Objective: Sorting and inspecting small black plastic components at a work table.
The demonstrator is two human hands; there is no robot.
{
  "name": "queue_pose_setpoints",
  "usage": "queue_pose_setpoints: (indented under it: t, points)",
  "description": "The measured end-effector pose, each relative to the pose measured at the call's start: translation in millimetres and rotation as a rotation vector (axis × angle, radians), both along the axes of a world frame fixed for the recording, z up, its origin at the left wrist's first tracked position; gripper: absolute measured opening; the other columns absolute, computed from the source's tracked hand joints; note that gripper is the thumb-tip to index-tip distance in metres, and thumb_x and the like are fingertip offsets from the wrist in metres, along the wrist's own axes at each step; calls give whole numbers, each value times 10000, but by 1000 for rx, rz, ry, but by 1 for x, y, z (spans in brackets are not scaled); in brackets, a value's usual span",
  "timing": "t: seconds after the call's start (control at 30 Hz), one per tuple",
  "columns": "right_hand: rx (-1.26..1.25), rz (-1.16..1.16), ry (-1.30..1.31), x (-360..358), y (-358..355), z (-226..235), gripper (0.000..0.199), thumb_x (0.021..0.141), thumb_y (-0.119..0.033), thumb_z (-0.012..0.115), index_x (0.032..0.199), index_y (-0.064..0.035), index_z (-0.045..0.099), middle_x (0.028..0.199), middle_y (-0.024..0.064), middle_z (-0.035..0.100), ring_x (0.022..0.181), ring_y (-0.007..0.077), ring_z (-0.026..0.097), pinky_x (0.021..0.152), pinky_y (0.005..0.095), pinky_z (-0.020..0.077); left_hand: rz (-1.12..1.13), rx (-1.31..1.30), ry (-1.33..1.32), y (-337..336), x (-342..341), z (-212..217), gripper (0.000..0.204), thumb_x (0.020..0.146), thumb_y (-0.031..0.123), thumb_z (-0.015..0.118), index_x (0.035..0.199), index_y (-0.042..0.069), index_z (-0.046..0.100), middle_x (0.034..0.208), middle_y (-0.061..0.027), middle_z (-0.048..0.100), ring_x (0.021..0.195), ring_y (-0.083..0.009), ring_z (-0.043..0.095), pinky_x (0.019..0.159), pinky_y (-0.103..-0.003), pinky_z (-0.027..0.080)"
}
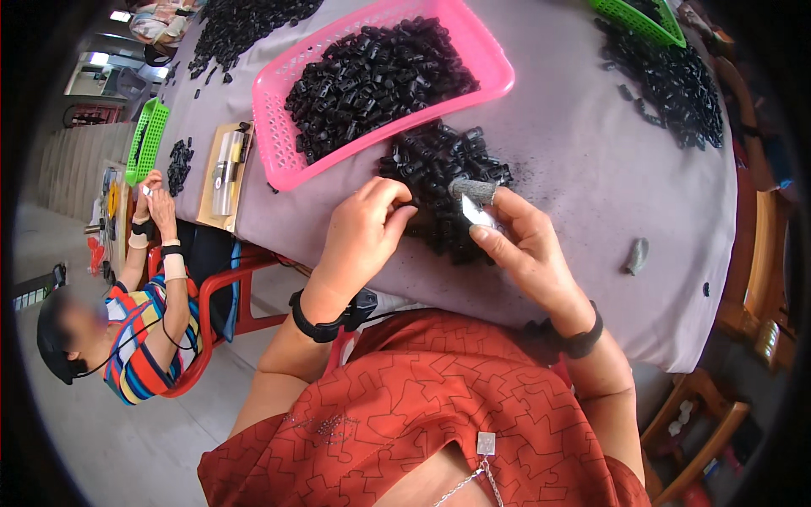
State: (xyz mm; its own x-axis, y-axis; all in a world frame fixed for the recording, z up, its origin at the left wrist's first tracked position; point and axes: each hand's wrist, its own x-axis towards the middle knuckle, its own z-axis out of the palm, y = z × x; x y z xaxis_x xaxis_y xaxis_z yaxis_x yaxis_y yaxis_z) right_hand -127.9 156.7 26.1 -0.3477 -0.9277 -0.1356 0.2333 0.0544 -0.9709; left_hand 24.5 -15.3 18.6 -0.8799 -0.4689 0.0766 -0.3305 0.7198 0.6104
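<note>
Left hand [365,226] pinches a mostly hidden black piece [411,204]; right hand [525,247] grips a partly covered silvery tool [476,213].

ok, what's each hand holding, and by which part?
Right hand: shiny silver blade-like piece, pinched near its lower end. Left hand: apparently a small black piece at the fingertips; which part, can't tell.

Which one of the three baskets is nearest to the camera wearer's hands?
The pink basket, directly beyond the heap of black pieces. The green basket at far left and the green basket at top right are both farther away.
</note>
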Motion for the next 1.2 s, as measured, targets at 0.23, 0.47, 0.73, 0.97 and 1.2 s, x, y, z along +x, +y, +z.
queue_pose_setpoints:
  t: [0.23, 0.47, 0.73, 0.97, 1.2]
  points:
    - [-60, 15, 41, 0, 1, -12, 317, 919, -115, 629, 1201, 0, 542, 912, -27, 525, 850, 51, 479, 760, 224, 433, 126, 1404, 281, 0, -1, -2, 197, 920, 78, 630, 1108, 23, 613, 927, -47, 669, 763, -110, 653, 710, -232, 548]
    - [-83, 66, -10, 2, 1, -8, 447, 912, -101, 635, 1317, 6, 479, 973, -5, 573, 887, 52, 504, 770, 234, 452, 133, 1689, 302, 13, -15, -2, 290, 927, 90, 620, 1204, 40, 551, 942, -51, 664, 765, -118, 665, 721, -244, 570]
    - [-111, 86, -11, 1, 1, -8, 530, 912, -91, 631, 1390, 19, 430, 1084, 30, 589, 984, 86, 529, 868, 257, 460, 183, 1708, 320, 18, -17, -2, 290, 933, 92, 610, 1211, 39, 545, 980, -49, 652, 771, -116, 661, 720, -245, 574]
    - [-137, 66, -53, 3, 1, -6, 530, 918, -83, 622, 1398, 24, 426, 1110, 21, 583, 1002, 85, 533, 883, 251, 458, 70, 1764, 283, 15, -13, -8, 350, 947, 122, 583, 1283, 51, 513, 1054, -35, 633, 878, -112, 629, 724, -238, 546]
    - [-109, 132, -138, 1, 1, -5, 541, 916, -98, 636, 1401, 16, 424, 1079, 18, 606, 997, 72, 536, 882, 242, 452, 127, 1755, 313, 19, -15, -4, 277, 938, 89, 601, 1209, 48, 561, 1007, -49, 654, 759, -112, 661, 708, -255, 570]
